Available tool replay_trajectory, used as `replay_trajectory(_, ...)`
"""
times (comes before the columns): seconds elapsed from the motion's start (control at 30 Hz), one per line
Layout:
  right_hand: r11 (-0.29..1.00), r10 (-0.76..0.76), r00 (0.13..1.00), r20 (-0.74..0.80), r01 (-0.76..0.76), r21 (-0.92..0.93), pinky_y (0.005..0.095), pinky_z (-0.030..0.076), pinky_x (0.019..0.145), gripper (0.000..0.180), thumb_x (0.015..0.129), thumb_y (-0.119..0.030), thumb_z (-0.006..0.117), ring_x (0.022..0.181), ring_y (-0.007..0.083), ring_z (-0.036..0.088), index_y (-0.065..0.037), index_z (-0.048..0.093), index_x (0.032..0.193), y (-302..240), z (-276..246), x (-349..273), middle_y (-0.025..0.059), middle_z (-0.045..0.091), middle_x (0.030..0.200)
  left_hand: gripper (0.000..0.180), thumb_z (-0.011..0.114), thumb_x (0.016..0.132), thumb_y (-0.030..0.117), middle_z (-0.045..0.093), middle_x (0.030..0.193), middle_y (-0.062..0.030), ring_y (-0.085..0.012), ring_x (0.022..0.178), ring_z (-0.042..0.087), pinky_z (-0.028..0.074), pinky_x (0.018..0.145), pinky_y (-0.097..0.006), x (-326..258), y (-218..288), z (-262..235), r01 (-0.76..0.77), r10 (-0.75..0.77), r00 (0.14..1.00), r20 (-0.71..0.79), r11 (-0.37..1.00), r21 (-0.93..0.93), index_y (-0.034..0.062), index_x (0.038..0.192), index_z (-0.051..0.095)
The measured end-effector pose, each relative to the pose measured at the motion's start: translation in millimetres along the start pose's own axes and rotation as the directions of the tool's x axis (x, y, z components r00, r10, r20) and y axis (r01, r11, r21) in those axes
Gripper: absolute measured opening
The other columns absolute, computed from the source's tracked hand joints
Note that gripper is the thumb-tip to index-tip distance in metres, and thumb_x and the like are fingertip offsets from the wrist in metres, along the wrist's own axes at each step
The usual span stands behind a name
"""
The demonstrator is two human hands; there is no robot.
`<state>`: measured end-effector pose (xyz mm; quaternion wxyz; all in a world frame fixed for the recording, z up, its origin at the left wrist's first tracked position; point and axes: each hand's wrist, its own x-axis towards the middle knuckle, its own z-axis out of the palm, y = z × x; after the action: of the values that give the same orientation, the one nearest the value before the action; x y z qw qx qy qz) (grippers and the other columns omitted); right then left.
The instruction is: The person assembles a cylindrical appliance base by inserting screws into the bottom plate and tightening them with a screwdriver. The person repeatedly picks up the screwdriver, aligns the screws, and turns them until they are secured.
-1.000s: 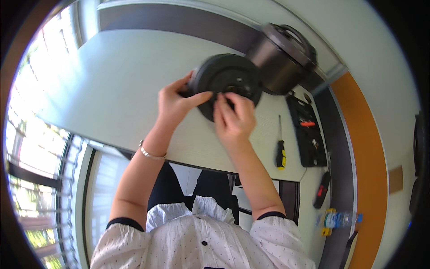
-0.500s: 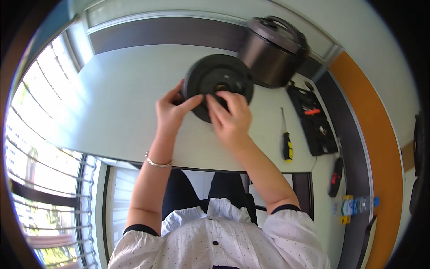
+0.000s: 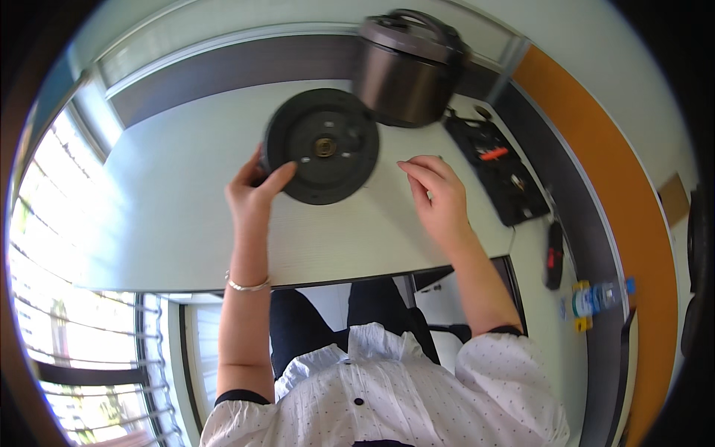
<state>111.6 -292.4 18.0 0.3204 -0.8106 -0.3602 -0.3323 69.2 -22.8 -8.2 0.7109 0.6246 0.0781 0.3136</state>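
A pale wooden table (image 3: 171, 223) fills the middle of the view, its near edge running above the seated person's dark trousers and white dotted blouse. At its far side stands a dark round cooker pot (image 3: 408, 68) with a lid and a handle on top, blurred in the frame. Just in front of the pot, and overlapping its lower left edge in the picture, is a black round disc (image 3: 322, 146) with a small brass-coloured hub at its centre and a few pale dots around it; it lies toward the far middle of the table, tipped slightly toward the camera, and whether its far edge rests on the surface cannot be told. To the right of the pot lies a black tool tray (image 3: 500, 176) with a red-handled piece in it. The left hand (image 3: 255, 195) grips the disc at its lower left rim, thumb pressed over the face and fingers curled behind the edge. The right hand (image 3: 438, 197) is apart from the disc, to its right, held above the table with the fingers loosely spread and slightly bent, holding nothing. A thin bracelet (image 3: 247, 284) circles the left wrist.
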Motion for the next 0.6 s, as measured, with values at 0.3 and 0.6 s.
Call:
replay_trajectory(0.3,0.847,0.210,0.749,0.629,0.182,-0.499,0.0329,0.054,0.084,0.040,0.077,0.002,0.057,0.110,0.0244,0.058,-0.015,0.067,0.112,61.6,-92.5,-38.3,0.0049,0.050,0.138,0.060,0.082,0.071,0.013,0.052,0.068,0.0044,-0.0051,0.062,0.045,0.037,0.061,-0.018,-0.4,-1.9,7.7,-0.001,0.001,1.000,-0.020,0.999,0.042,-0.0061,0.123,0.061)
replay_trajectory(0.6,0.902,0.045,0.657,0.753,0.297,-0.313,0.0346,0.054,0.086,0.041,0.074,0.000,0.063,0.111,0.0259,0.059,-0.006,0.058,0.115,96.2,-80.8,-50.4,0.0086,0.050,0.139,0.055,0.080,0.073,0.011,0.055,0.071,0.0027,-0.0053,0.061,0.045,0.037,0.059,-0.019,-0.9,0.2,5.0,-0.031,0.032,0.999,-0.036,0.999,0.020,-0.0070,0.121,0.062)
